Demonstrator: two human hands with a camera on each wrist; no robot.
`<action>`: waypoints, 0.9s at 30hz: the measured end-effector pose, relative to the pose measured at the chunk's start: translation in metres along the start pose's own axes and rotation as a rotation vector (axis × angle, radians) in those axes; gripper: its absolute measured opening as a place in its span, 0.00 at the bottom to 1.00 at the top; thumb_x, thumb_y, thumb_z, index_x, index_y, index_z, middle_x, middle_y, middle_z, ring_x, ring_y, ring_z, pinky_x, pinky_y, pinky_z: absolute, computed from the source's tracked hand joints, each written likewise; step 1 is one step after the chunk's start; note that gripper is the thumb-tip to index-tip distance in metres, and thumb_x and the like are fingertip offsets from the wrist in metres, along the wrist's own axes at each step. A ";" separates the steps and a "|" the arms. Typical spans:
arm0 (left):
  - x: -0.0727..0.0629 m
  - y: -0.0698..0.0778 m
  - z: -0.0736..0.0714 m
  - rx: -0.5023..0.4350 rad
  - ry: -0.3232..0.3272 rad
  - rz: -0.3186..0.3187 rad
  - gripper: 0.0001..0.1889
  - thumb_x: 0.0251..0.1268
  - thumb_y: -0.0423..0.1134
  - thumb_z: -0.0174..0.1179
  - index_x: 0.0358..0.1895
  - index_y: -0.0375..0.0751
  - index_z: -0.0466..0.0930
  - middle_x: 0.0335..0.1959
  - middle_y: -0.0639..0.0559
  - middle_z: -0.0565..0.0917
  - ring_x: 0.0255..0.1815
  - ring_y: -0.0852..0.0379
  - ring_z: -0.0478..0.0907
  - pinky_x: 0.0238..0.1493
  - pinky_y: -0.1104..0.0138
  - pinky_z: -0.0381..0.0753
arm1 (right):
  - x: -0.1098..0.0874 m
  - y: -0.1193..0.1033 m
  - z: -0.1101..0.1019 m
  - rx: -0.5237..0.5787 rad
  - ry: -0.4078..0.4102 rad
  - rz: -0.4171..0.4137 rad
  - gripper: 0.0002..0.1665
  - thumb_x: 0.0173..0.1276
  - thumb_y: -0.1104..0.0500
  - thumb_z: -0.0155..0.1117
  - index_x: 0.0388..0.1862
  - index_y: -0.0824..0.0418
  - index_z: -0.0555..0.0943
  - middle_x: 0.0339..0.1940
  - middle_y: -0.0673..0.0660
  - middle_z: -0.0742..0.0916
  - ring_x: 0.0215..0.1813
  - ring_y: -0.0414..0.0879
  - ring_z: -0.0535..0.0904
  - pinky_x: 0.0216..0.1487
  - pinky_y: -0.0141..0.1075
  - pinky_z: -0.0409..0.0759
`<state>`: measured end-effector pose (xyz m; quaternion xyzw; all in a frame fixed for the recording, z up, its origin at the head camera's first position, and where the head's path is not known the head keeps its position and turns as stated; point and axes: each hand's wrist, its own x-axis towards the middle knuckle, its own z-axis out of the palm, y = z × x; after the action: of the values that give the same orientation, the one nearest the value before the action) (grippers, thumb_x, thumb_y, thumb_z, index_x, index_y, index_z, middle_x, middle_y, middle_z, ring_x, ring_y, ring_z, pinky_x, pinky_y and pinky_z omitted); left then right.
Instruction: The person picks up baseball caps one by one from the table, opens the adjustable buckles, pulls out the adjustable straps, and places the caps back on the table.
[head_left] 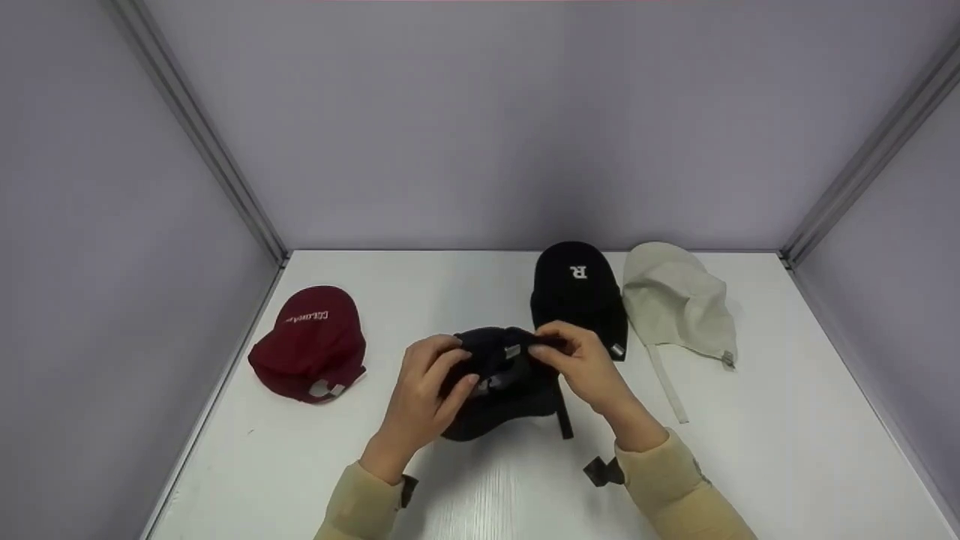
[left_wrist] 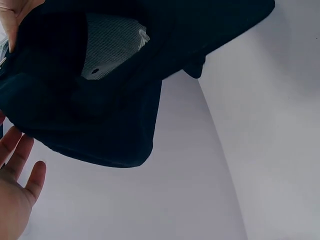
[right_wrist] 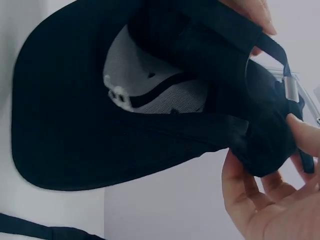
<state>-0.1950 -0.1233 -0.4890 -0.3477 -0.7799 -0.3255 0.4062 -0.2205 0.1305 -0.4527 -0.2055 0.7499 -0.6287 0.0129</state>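
Note:
Both hands hold a dark navy baseball cap [head_left: 501,412] over the middle of the table, its brim toward the person and its inside showing. My left hand [head_left: 424,394] grips the cap's left side, fingers at the top edge and thumb lower down. On the other side, my right hand [head_left: 589,371] pinches the back edge near the adjusting strap. Seen from the right wrist, the strap carries a metal buckle [right_wrist: 290,88], and a pale lining [right_wrist: 150,82] shows inside the crown. A small light label [head_left: 512,351] sits on the inner band.
A dark red cap [head_left: 319,341] lies at the left. Behind the right hand is a black cap [head_left: 574,289] with a white letter R, and beside it a cream cap [head_left: 675,300] with a long strap [head_left: 666,384]. Grey walls [head_left: 450,127] enclose the white table [head_left: 787,442].

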 end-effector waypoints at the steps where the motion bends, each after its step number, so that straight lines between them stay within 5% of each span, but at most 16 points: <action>1: 0.000 0.000 0.000 -0.007 -0.004 0.000 0.15 0.72 0.46 0.58 0.45 0.35 0.80 0.51 0.39 0.77 0.54 0.44 0.73 0.58 0.53 0.67 | 0.000 -0.001 0.000 0.005 -0.001 0.003 0.10 0.67 0.64 0.67 0.45 0.66 0.82 0.40 0.56 0.83 0.37 0.45 0.79 0.37 0.34 0.78; 11: 0.004 -0.005 0.007 0.013 -0.020 -0.041 0.04 0.66 0.34 0.64 0.40 0.37 0.82 0.52 0.42 0.82 0.51 0.50 0.80 0.55 0.52 0.72 | 0.009 0.006 0.002 0.084 0.020 0.112 0.12 0.66 0.64 0.68 0.46 0.70 0.80 0.39 0.55 0.81 0.33 0.44 0.76 0.31 0.33 0.76; 20: 0.010 -0.013 0.024 -0.092 -0.017 -0.257 0.06 0.70 0.29 0.58 0.46 0.35 0.79 0.49 0.46 0.84 0.49 0.52 0.81 0.51 0.59 0.78 | 0.019 0.012 -0.003 0.060 0.043 0.136 0.14 0.62 0.71 0.69 0.46 0.75 0.79 0.39 0.53 0.82 0.36 0.42 0.77 0.36 0.32 0.77; 27: 0.013 -0.021 0.033 -0.178 -0.009 -0.401 0.06 0.75 0.33 0.52 0.45 0.36 0.79 0.38 0.51 0.81 0.35 0.60 0.78 0.36 0.67 0.79 | 0.022 0.037 -0.009 0.104 0.015 0.118 0.20 0.60 0.73 0.70 0.52 0.76 0.79 0.44 0.57 0.84 0.42 0.43 0.81 0.42 0.32 0.80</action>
<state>-0.2308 -0.1048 -0.4978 -0.2213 -0.8035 -0.4657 0.2976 -0.2543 0.1366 -0.4806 -0.1552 0.7272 -0.6664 0.0550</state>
